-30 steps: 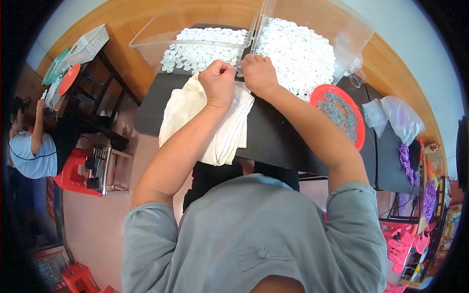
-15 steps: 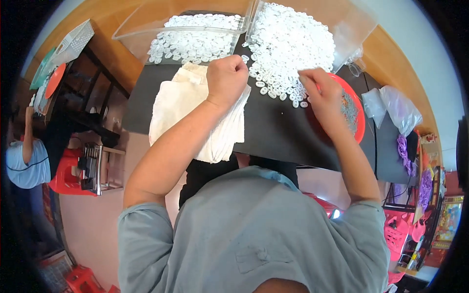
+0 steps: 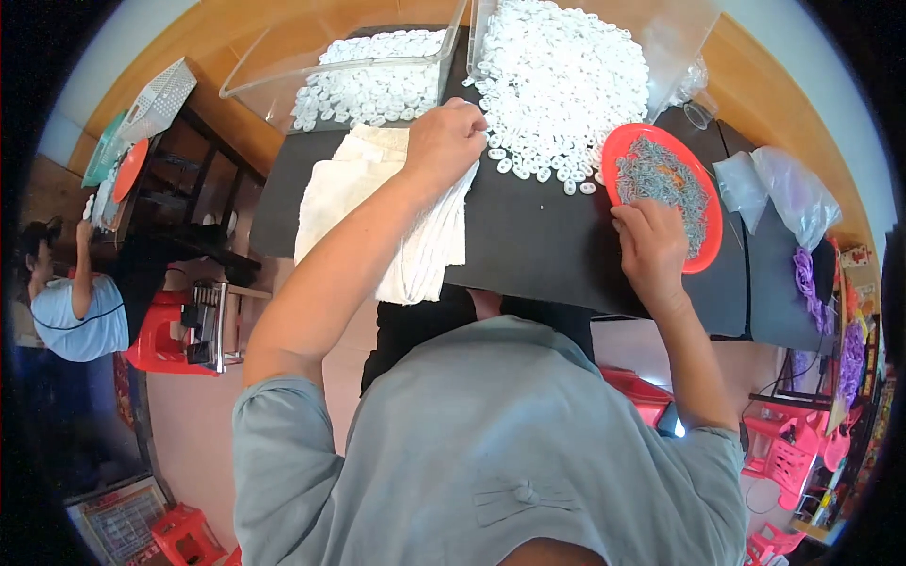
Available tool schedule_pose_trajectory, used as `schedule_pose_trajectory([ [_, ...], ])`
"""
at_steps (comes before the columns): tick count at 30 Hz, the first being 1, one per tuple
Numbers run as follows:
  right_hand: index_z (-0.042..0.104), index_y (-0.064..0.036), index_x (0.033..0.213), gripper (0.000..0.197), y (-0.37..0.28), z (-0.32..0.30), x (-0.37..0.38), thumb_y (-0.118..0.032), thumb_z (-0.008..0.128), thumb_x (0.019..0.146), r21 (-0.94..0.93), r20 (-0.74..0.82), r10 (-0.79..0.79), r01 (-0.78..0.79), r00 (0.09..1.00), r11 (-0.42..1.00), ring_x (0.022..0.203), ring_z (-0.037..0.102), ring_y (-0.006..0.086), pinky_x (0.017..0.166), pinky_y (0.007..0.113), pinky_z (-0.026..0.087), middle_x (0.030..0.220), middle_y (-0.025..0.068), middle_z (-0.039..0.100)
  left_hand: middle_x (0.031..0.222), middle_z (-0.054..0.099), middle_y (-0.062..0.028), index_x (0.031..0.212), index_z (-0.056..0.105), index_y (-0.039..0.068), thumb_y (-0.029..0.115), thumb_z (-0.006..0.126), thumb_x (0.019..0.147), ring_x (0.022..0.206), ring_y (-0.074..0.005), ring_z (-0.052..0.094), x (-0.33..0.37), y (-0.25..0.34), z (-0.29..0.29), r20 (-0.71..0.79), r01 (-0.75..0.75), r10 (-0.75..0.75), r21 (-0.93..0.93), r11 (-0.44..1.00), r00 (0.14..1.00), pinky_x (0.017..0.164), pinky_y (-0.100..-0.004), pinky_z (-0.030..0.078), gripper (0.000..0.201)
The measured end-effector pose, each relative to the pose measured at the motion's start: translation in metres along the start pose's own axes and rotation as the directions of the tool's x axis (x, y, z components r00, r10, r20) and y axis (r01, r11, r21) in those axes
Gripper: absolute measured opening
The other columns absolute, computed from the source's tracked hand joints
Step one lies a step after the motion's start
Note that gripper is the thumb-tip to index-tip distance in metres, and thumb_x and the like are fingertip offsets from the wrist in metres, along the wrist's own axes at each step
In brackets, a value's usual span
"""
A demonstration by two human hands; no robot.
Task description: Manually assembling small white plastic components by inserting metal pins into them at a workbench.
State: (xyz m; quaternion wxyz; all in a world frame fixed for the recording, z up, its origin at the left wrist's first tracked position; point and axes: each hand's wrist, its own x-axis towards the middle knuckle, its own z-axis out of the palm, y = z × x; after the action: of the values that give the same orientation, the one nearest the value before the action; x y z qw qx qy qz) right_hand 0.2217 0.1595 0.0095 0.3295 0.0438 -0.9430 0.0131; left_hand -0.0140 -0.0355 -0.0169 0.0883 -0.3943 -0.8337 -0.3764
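A cream folded cloth [image 3: 349, 193] lies on the dark table, and my left hand [image 3: 444, 141] is over its far right corner. The fingers of that hand are closed beside the edge of a heap of small white oval pieces [image 3: 566, 85]; what they hold is hidden. At the near left rim of a red plate [image 3: 714, 231] is my right hand [image 3: 653, 247], fingers drawn together. Small grey parts [image 3: 661, 170], with some orange ones among them, fill the plate. Anything between those fingertips is too small to make out.
Two clear plastic bins stand at the back; the left bin [image 3: 330, 68] holds more white pieces. Clear plastic bags [image 3: 793, 193] lie on the right, near a purple string bundle [image 3: 805, 283]. A person in a light blue shirt [image 3: 80, 316] sits far left.
My right hand has moved from beside the white heap down and right to the red plate. My left hand stays near the cloth corner, its wrist slightly turned.
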Motion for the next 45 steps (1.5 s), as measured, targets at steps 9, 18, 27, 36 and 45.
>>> schedule_pose_trajectory([
  [9,0.064,-0.0035,0.087,0.008,-0.006,0.0,0.048,-0.003,0.067,0.079,0.28,-0.126,0.041,-0.004,0.991,0.96,0.074,0.06,0.0278,0.068,0.036,0.046,0.077,0.011,0.06,0.085,0.062,-0.0084,0.089,0.069,0.007,0.016,0.066,0.076,0.077,-0.0257,0.061,0.019,0.008,-0.001,0.224,-0.057,0.022,0.147,0.987,0.974,0.069,-0.0369,0.046,0.016],
  [18,0.066,0.0018,0.089,0.009,-0.01,0.0,0.093,-0.005,0.066,0.083,0.605,-0.066,0.283,-0.187,0.957,0.774,0.07,0.059,0.0106,0.065,0.025,0.046,0.076,0.0053,0.065,0.079,0.062,-0.0093,0.091,0.071,0.007,0.02,0.069,0.077,0.075,-0.0233,0.061,0.019,0.024,0.004,0.204,0.007,-0.015,0.038,0.999,0.979,0.069,-0.0357,0.047,0.019],
  [27,0.066,0.0041,0.091,0.012,0.006,-0.004,0.097,-0.005,0.065,0.084,0.679,0.096,0.347,-0.316,0.933,0.663,0.072,0.055,0.0053,0.067,0.021,0.045,0.075,0.0016,0.064,0.08,0.065,-0.013,0.087,0.069,0.003,0.007,0.068,0.073,0.073,-0.0244,0.063,0.028,0.025,0.019,0.211,-0.076,0.065,0.047,0.996,0.975,0.066,-0.0342,0.048,0.015],
  [36,0.067,0.003,0.09,0.01,0.015,0.013,0.081,-0.005,0.066,0.084,0.654,0.148,0.389,-0.385,0.909,0.651,0.071,0.056,0.006,0.065,0.021,0.045,0.074,0.0013,0.064,0.076,0.066,-0.0066,0.087,0.068,0.0,0.0,0.065,0.077,0.072,-0.0134,0.061,0.026,0.017,0.007,0.241,0.127,-0.057,-0.286,0.95,0.969,0.068,-0.0266,0.047,0.011],
  [45,0.066,0.0032,0.089,0.008,0.006,0.013,0.081,-0.003,0.067,0.084,0.594,0.053,0.309,-0.279,0.949,0.755,0.067,0.057,0.0069,0.062,0.021,0.045,0.071,0.0023,0.063,0.083,0.058,-0.0061,0.091,0.07,0.006,0.008,0.069,0.078,0.076,-0.0176,0.061,0.018,0.026,0.01,0.233,-0.057,0.089,-0.142,0.988,0.968,0.069,-0.0295,0.048,0.013],
])
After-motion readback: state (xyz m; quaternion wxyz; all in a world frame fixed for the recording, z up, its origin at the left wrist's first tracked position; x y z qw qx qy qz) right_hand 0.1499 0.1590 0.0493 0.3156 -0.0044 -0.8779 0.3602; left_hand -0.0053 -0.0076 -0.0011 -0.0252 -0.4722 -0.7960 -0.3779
